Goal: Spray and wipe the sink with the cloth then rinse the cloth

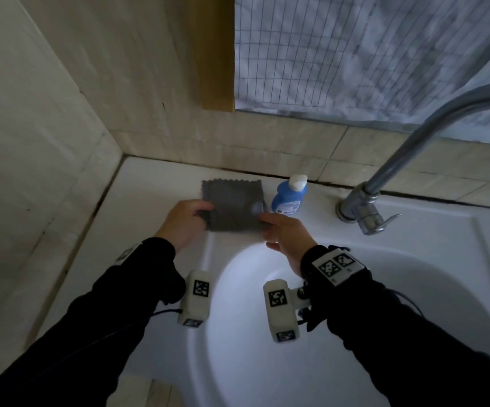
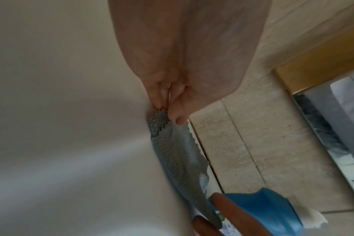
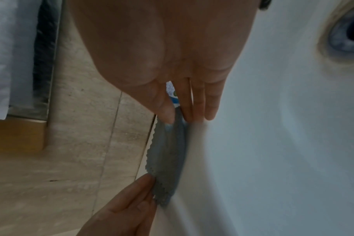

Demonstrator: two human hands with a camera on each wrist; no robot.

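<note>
A grey cloth (image 1: 233, 205) with a zigzag edge lies spread on the white sink's back-left deck (image 1: 155, 198). My left hand (image 1: 205, 211) pinches its left edge; in the left wrist view the thumb and fingers meet on the cloth (image 2: 176, 151) at the left hand (image 2: 168, 111). My right hand (image 1: 264, 220) pinches the cloth's near right corner, and the right wrist view has the cloth (image 3: 166, 159) between the thumb and fingers of the right hand (image 3: 178, 118). A blue spray bottle (image 1: 289, 196) with a white cap stands just right of the cloth.
The metal faucet (image 1: 364, 210) stands at the back right, its spout arching off to the right. The round basin (image 1: 267, 333) opens below my wrists, with the drain (image 3: 350, 32) showing in the right wrist view. Tiled walls close in behind and to the left.
</note>
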